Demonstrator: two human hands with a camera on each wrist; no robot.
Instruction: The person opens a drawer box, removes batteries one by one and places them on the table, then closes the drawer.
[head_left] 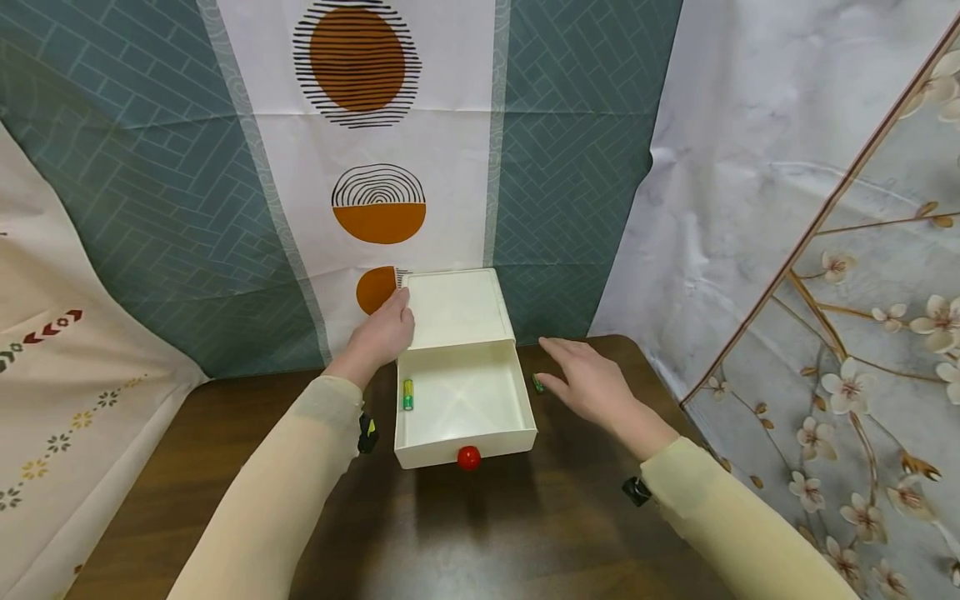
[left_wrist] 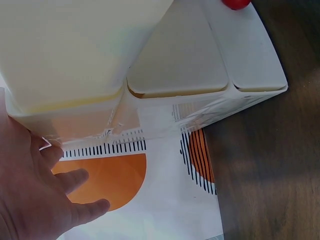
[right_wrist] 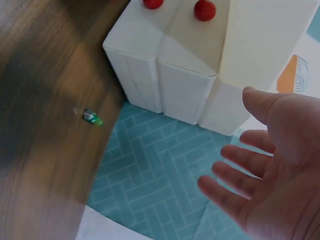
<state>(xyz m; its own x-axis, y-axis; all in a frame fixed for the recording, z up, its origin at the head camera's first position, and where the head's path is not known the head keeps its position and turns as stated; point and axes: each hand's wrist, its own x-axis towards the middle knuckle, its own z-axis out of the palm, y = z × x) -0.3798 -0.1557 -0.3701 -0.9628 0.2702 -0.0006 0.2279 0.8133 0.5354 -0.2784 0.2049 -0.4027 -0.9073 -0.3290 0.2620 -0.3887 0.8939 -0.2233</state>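
A small white drawer cabinet [head_left: 453,308] stands against the backdrop, its top drawer [head_left: 427,456] pulled out by a red knob [head_left: 468,457] side. Inside that drawer, along the left wall, lies a green battery [head_left: 408,395]. My left hand [head_left: 382,329] rests against the cabinet's left side near the top, fingers loosely spread in the left wrist view. To the right of the cabinet, my right hand [head_left: 588,383] hovers with fingers extended, holding nothing. Close to its thumb, a second green battery [head_left: 537,384] lies on the table, also plain in the right wrist view.
The brown wooden table [head_left: 480,542] ends at the hanging cloth [head_left: 570,208] behind the cabinet. A floral cloth [head_left: 847,400] hangs on the right, and a patterned one [head_left: 67,400] on the left. Lower drawers with red knobs [right_wrist: 205,10] show in the right wrist view.
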